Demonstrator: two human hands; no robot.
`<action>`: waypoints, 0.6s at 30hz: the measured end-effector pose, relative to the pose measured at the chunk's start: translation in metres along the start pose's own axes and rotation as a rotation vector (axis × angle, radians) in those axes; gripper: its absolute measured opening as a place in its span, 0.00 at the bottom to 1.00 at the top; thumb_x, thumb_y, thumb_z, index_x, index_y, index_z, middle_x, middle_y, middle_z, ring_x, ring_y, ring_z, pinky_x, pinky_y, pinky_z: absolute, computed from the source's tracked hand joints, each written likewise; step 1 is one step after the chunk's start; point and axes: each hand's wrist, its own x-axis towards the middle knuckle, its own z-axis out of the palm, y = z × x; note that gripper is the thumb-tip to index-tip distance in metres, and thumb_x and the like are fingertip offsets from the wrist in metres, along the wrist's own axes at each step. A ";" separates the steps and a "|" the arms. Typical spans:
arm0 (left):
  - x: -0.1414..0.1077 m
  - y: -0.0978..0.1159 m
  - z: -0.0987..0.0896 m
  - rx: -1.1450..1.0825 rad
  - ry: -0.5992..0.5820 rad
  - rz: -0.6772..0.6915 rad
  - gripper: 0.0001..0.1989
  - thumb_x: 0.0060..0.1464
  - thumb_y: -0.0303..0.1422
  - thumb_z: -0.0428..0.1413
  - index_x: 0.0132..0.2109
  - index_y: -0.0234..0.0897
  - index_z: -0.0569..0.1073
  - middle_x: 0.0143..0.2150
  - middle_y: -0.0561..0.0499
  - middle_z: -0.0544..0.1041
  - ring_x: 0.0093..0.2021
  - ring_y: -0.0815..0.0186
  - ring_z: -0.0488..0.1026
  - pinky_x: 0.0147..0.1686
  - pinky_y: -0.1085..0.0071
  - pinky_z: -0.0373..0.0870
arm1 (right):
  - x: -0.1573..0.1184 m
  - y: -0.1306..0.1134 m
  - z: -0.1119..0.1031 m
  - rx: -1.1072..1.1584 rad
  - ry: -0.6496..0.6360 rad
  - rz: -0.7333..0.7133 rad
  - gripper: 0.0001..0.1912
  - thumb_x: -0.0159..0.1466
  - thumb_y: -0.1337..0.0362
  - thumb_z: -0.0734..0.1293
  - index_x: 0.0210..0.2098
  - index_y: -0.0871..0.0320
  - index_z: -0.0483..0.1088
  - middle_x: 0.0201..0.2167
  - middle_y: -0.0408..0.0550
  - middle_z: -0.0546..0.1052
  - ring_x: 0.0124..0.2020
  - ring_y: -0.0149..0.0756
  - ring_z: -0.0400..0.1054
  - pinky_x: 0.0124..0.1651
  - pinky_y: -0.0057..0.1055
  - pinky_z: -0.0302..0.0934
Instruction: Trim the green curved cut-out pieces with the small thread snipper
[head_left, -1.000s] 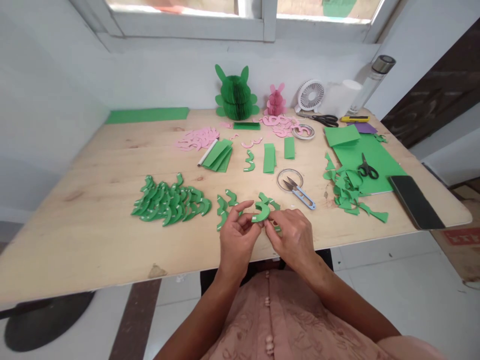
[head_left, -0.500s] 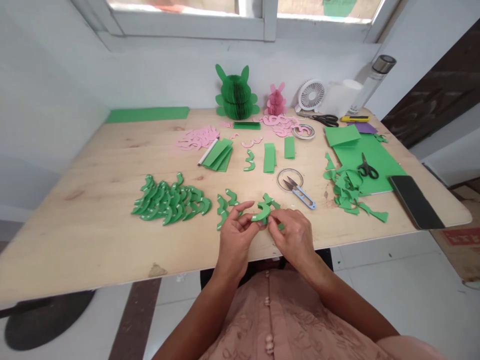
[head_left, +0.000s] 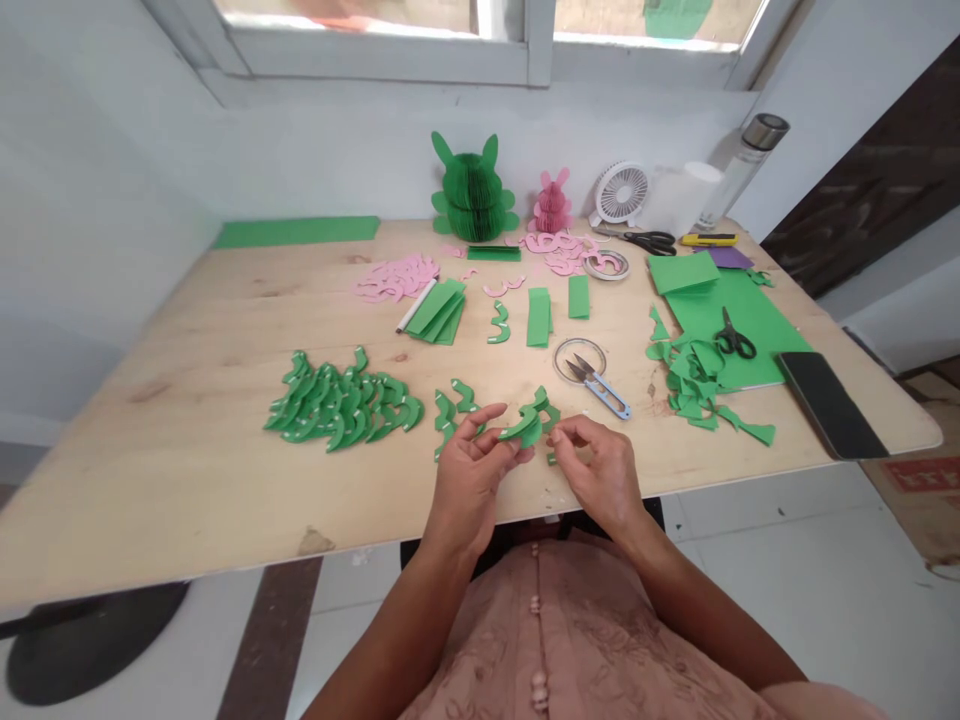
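My left hand pinches a curved green paper cutout above the front of the table. The piece looks folded or layered, with a pale strip at its left end. Just to its right, my right hand is closed in a pinch, apart from the cutout; whatever lies between its fingertips is too small to make out. Loose wavy green cutouts lie left of my left hand, some partly hidden by it. Farther left is a heap of similar green cutouts with small white patches.
Blue thread snips lie against a tape roll. To the right are green scraps, black scissors and a phone. Pink cutouts, a green paper figure and a small fan stand farther back.
My right hand has drawn back to the right, off the green cutout. The cutout has tilted in my left hand, which stays nearly in place.
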 end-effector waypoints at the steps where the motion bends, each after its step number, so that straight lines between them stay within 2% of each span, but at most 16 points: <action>1: 0.000 0.000 -0.001 -0.005 -0.002 -0.006 0.24 0.38 0.25 0.63 0.46 0.33 0.69 0.28 0.53 0.75 0.31 0.68 0.74 0.36 0.68 0.73 | -0.001 0.001 -0.002 -0.002 -0.005 0.005 0.09 0.60 0.67 0.60 0.27 0.57 0.71 0.24 0.44 0.76 0.26 0.33 0.69 0.35 0.28 0.61; 7: 0.002 -0.001 -0.006 -0.031 -0.010 -0.018 0.24 0.39 0.25 0.64 0.46 0.34 0.69 0.30 0.53 0.75 0.29 0.70 0.74 0.36 0.69 0.73 | -0.009 0.022 -0.017 -0.143 0.052 0.066 0.12 0.61 0.61 0.60 0.23 0.57 0.68 0.18 0.42 0.71 0.23 0.32 0.65 0.30 0.28 0.57; 10: 0.002 -0.001 -0.005 -0.033 -0.007 -0.015 0.23 0.39 0.25 0.64 0.46 0.34 0.69 0.29 0.54 0.75 0.29 0.70 0.73 0.37 0.69 0.73 | -0.011 0.035 -0.023 -0.182 0.148 0.072 0.05 0.58 0.63 0.62 0.28 0.57 0.68 0.24 0.44 0.73 0.26 0.34 0.66 0.34 0.32 0.60; 12: 0.002 -0.001 -0.004 -0.025 -0.007 -0.006 0.23 0.39 0.25 0.64 0.45 0.34 0.69 0.29 0.54 0.75 0.29 0.70 0.73 0.37 0.68 0.73 | -0.011 0.037 -0.026 -0.152 0.182 0.024 0.05 0.57 0.66 0.62 0.33 0.57 0.68 0.29 0.46 0.73 0.30 0.36 0.66 0.37 0.34 0.60; 14: 0.001 -0.002 -0.001 -0.011 -0.008 0.011 0.23 0.39 0.25 0.64 0.45 0.35 0.70 0.29 0.54 0.75 0.30 0.70 0.73 0.37 0.68 0.72 | -0.009 0.033 -0.026 -0.061 0.151 -0.002 0.05 0.58 0.66 0.61 0.32 0.57 0.69 0.29 0.46 0.73 0.32 0.36 0.66 0.38 0.34 0.61; 18: -0.002 -0.002 0.002 0.023 -0.012 0.040 0.23 0.39 0.27 0.64 0.46 0.35 0.70 0.28 0.54 0.75 0.31 0.70 0.73 0.37 0.69 0.72 | -0.003 0.018 -0.018 0.172 -0.049 0.069 0.10 0.61 0.62 0.60 0.25 0.57 0.68 0.23 0.44 0.72 0.27 0.33 0.65 0.32 0.29 0.60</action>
